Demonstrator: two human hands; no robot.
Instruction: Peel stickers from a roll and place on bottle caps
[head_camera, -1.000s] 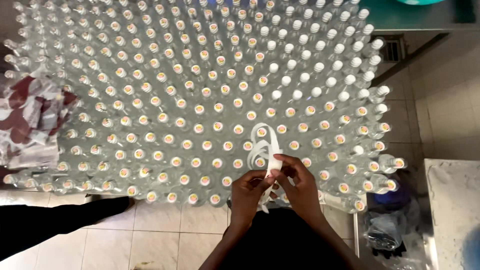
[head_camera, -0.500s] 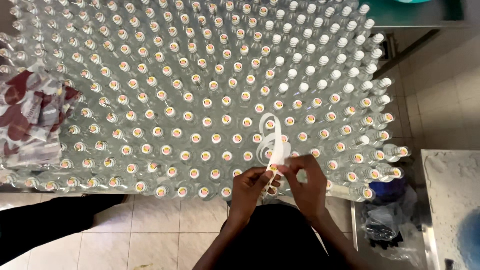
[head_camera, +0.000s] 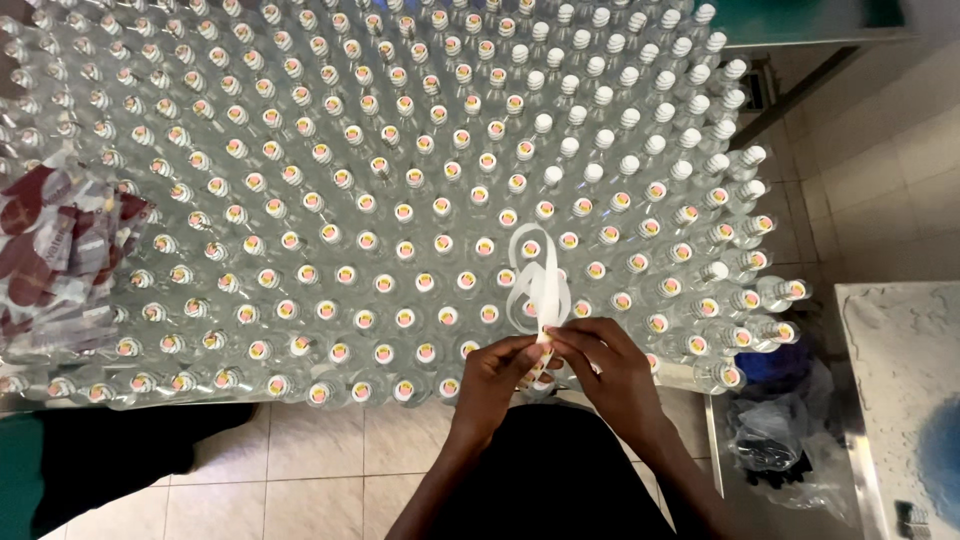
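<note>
Seen from above: left hand (head_camera: 497, 372) and right hand (head_camera: 610, 368) meeting low in the frame, a little right of centre, just over the near edge of the bottles (head_camera: 400, 210). Both pinching the lower end of a white paper strip (head_camera: 540, 285); fingertips of the left hand pressed together on it from the left, thumb and forefinger of the right hand closed on it from the right. Hands almost touching each other at the pinch.

Strip standing with its long axis nearly vertical in the picture, pointing toward the top of the frame, leaning very slightly left. Upper part curled into loops, lying over the bottle caps just above the hands.

Bottles clear, packed close in rows, filling the upper and middle frame; most caps with a pink and yellow spot, some in the upper right plain white.

At the left edge, a crumpled red and white plastic wrap (head_camera: 50, 255) resting on the bottles. Lower right, black bags (head_camera: 775, 440) on the floor, beside a pale marbled surface (head_camera: 900, 380).
</note>
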